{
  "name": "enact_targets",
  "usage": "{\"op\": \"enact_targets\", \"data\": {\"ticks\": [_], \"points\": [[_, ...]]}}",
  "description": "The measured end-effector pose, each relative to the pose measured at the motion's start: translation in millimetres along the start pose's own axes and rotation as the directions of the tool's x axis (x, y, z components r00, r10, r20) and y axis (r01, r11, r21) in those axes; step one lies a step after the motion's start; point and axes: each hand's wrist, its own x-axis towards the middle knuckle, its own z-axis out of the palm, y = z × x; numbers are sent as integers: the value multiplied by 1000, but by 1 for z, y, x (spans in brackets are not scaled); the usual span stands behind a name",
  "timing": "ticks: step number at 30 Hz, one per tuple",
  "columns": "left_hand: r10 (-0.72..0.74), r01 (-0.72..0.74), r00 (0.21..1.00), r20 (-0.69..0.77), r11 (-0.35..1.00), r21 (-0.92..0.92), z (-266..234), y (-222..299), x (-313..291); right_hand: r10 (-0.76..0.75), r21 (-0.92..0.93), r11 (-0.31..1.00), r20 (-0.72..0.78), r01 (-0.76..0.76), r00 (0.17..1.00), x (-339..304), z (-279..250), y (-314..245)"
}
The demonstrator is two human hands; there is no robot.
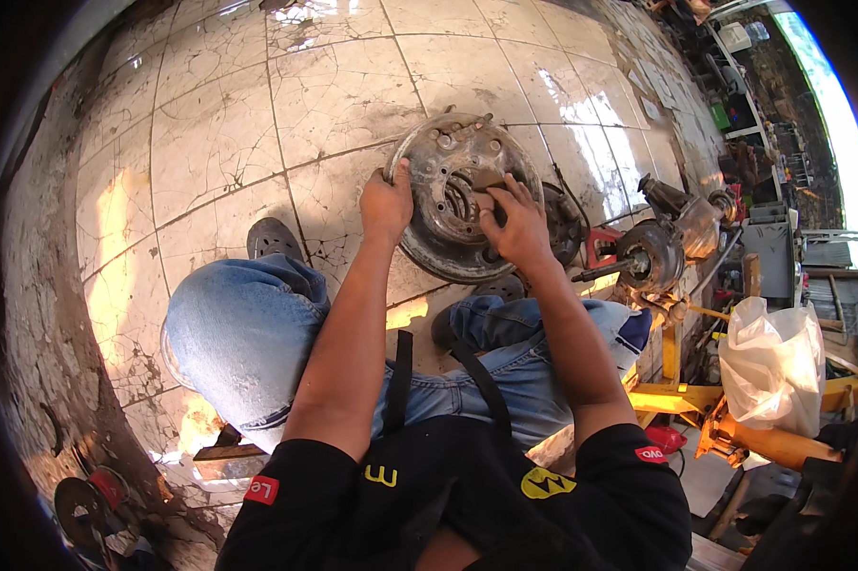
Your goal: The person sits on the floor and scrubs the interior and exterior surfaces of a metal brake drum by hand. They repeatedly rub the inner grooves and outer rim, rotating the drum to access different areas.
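A worn, greasy metal brake drum (424,238) with a ring of bolts and holes stands tilted on the tiles in front of my knees. My left hand (388,205) is closed on its left rim, thumb on the near face. Over the right part of the drum's face, beside the central hole, my right hand (519,224) has its fingers bent together. A small flat brown piece (489,178) shows at those fingertips, pressed near the hub; its exact kind is unclear. Behind the drum's right edge sits another dark round part (562,226), partly hidden.
To the right lies an axle assembly with a rusty hub drum (650,255) near a red stand (602,247). A yellow metal frame (681,395) carries a translucent plastic bag (771,366). Cracked floor tiles (210,124) stretch ahead. A grinder-like disc tool (86,504) is at lower left.
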Motion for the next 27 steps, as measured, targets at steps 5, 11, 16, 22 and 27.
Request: {"op": "enact_targets", "data": {"ticks": [5, 11, 16, 22, 27], "points": [[-29, 29, 999, 30, 999, -15, -4, 5, -3, 64, 97, 994, -218, -44, 974, 4, 5, 3], [-20, 23, 1000, 22, 984, -174, -3, -1, -5, 434, 676, 680, -59, -284, 899, 6, 3, 20], [-15, 1, 999, -42, 943, -332, 0, -9, -3, 496, 941, -29, 306, -337, 813, 9, -17, 12], [47, -75, 993, -104, 957, -281, 2, -6, -3, 381, 901, -243, 429, -359, 819, 5, -17, 25], [7, -26, 995, -101, 982, -188, 3, 7, -12, 302, 886, -320, 432, -336, 850, 1, -16, 33]]}}
